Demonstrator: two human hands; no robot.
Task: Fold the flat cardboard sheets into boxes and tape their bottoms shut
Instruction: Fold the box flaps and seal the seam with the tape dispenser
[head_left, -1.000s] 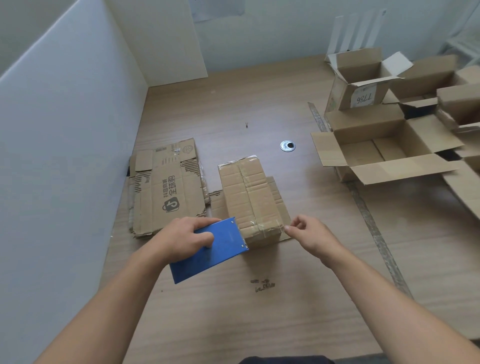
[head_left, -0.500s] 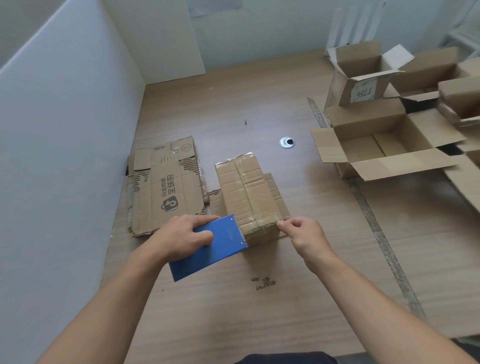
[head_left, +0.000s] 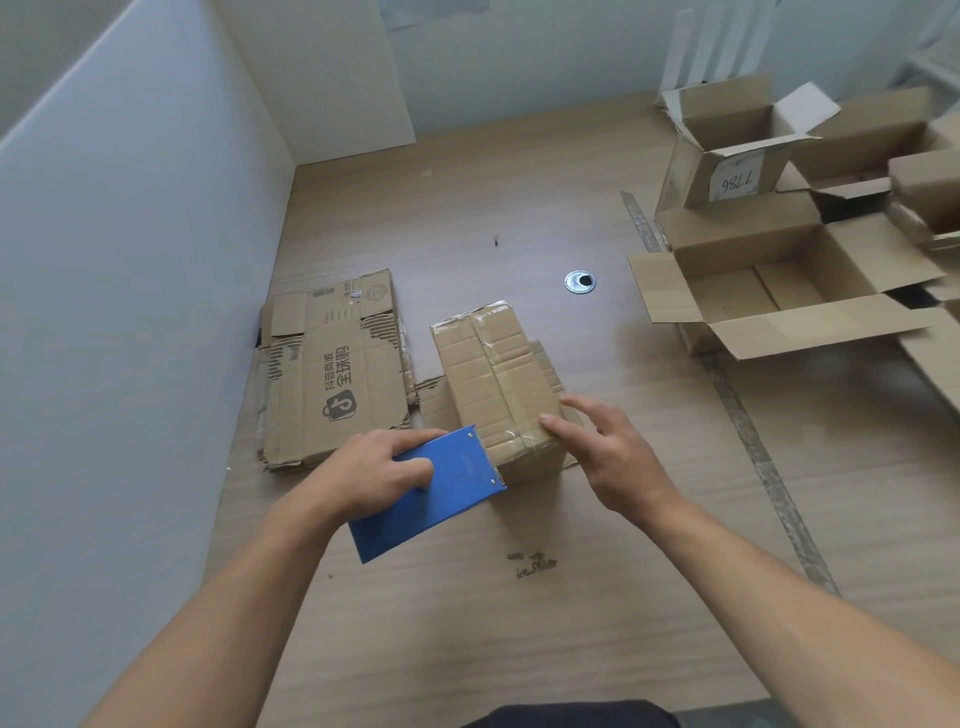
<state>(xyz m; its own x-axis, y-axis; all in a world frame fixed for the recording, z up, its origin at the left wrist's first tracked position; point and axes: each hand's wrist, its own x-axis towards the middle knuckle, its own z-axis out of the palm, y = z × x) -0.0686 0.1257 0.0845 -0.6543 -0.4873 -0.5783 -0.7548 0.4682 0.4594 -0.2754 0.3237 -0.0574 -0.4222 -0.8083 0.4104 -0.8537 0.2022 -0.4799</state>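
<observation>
A small folded cardboard box (head_left: 493, 374) stands bottom-up on the wooden table, with clear tape running along its seam. My left hand (head_left: 374, 467) grips a blue tape dispenser (head_left: 436, 499) whose toothed edge sits against the box's near left corner. My right hand (head_left: 602, 457) lies with straight fingers on the box's near right top edge, over the tape end. A stack of flat printed cardboard sheets (head_left: 327, 374) lies to the left of the box.
Several folded open boxes (head_left: 779, 291) are piled at the right, one labelled 7786 (head_left: 732, 182). A white partition (head_left: 130, 312) walls the left side. A round metal grommet (head_left: 579, 281) is set in the table (head_left: 519, 623) behind the box.
My right hand has let go of its pinch on the tape end and spread its fingers flat onto the box's near edge. The left hand and dispenser have barely moved.
</observation>
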